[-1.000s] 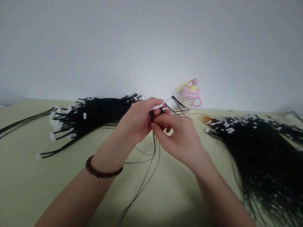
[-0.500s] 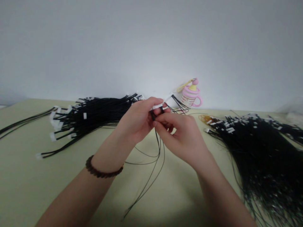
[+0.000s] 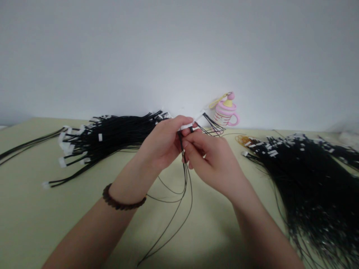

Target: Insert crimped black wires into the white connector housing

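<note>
Between thumb and fingers, my left hand [image 3: 164, 142] grips a white plastic connector [image 3: 186, 126] near the middle of the view. Thin black wires [image 3: 183, 179] run down from it and curl over the table toward the lower middle. My right hand [image 3: 209, 153] is closed, its thumb and forefinger pinching the black wires just below the connector. More black wires with a white end [image 3: 204, 113] stick out beyond the fingers at the upper right. My fingers partly hide the connector and the wire ends.
A thick bundle of black wires with white connectors [image 3: 112, 130] lies at the left. At the right is a bigger heap of black wires [image 3: 314, 179]. A pink and white toy cup [image 3: 224, 112] stands by the wall, and a yellow coil [image 3: 243, 141] lies near the heap.
My right hand has shifted slightly left, its fingers closer together around the wires. The hanging wires have swung a little left. My left hand has hardly moved.
</note>
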The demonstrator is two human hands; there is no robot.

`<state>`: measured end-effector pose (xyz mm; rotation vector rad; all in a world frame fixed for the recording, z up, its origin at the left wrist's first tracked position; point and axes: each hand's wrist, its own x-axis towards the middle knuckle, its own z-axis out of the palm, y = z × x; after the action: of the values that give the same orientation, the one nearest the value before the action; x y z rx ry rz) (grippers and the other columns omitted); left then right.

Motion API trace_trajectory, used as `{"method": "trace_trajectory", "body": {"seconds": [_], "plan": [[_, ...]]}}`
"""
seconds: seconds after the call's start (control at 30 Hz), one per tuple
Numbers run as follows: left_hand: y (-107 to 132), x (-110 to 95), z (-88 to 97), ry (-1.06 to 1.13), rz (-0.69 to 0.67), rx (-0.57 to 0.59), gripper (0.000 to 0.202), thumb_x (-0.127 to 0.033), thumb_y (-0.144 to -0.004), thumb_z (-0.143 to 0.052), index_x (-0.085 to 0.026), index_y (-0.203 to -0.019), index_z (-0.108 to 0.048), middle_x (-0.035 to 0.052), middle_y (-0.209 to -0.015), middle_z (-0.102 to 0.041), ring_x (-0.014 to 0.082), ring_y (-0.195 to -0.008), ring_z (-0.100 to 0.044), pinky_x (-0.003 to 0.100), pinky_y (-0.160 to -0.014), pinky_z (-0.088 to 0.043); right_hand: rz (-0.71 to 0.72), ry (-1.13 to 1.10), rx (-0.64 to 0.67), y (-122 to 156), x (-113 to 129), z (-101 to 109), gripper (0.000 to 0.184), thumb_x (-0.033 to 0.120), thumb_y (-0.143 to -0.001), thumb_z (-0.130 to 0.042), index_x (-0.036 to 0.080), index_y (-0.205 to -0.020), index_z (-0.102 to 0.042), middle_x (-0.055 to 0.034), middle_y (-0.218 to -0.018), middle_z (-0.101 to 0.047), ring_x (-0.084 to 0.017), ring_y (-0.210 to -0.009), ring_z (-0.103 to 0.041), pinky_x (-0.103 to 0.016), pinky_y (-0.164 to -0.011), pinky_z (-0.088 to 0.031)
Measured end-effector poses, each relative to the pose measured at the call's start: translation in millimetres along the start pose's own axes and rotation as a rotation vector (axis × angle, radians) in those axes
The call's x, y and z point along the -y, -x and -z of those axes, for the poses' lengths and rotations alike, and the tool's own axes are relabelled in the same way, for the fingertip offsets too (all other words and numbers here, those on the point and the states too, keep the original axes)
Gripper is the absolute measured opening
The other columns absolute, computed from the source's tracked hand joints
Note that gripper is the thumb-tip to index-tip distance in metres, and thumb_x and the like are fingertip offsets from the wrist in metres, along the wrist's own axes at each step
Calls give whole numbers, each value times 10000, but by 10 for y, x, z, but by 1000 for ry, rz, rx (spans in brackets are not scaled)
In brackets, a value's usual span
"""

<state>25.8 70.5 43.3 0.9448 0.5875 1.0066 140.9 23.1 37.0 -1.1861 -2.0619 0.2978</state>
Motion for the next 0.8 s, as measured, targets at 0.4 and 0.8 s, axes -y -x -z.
{"method": "trace_trajectory", "body": {"seconds": [0.4,0.8], "plan": [[-15,21,-18,69,-13,-54,295,-177,-722,-557,-164,-461,-421,-22,-490,-482,77,-459,-471,206,-506,-428,10,46,-31,7,-33,-28,124,154,-827,-442,158,-745,-535,17,-593,-556,-78,-488,-437,-212,-509,-292],[-18,22,-1,39,20,-46,308,-217,-722,-557,-166,-452,-417,-18,-478,-473,86,-423,-462,216,-454,-431,7,35,22,5,-33,5,130,156,-829,-453,157,-752,-558,1,-647,-618,-95,-541,-502,-219,-539,-314]]}}
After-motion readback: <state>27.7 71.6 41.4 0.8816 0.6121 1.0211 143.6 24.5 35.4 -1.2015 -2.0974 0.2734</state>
